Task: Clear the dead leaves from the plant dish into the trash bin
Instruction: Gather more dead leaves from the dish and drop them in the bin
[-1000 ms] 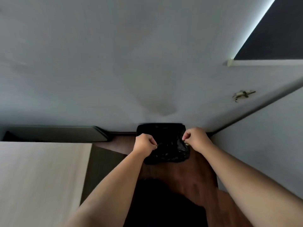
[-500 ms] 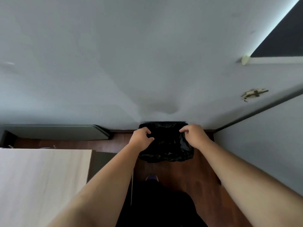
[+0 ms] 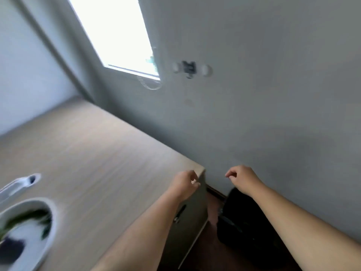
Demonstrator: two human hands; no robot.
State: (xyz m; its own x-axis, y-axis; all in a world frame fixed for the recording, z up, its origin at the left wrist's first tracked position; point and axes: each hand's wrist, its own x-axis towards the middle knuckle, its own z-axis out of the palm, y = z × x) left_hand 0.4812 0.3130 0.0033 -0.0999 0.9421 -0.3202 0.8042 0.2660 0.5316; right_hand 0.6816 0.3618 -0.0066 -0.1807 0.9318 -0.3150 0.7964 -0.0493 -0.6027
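The view is blurred by motion. A white oval plant dish (image 3: 49, 227) with green leaves and a dark clump lies on the wooden table (image 3: 93, 153) at the lower left. The trash bin (image 3: 246, 222) with its black bag stands on the floor at the lower right, by the wall. My left hand (image 3: 184, 184) hovers at the table's far corner, fingers loosely curled and holding nothing I can see. Above the bin, my right hand (image 3: 241, 178) is also loosely curled and looks empty. Both hands are well away from the dish.
A white object with a round hole (image 3: 19, 185) lies on the table beyond the dish. A grey wall (image 3: 254, 94) runs behind the bin, with a bright window (image 3: 117, 36) and a small wall fitting (image 3: 188, 69). The table side has a drawer handle (image 3: 179, 213).
Both hands have left the bin's rim and lifted. The view has swung left and up, bringing the table, dish and window into sight.
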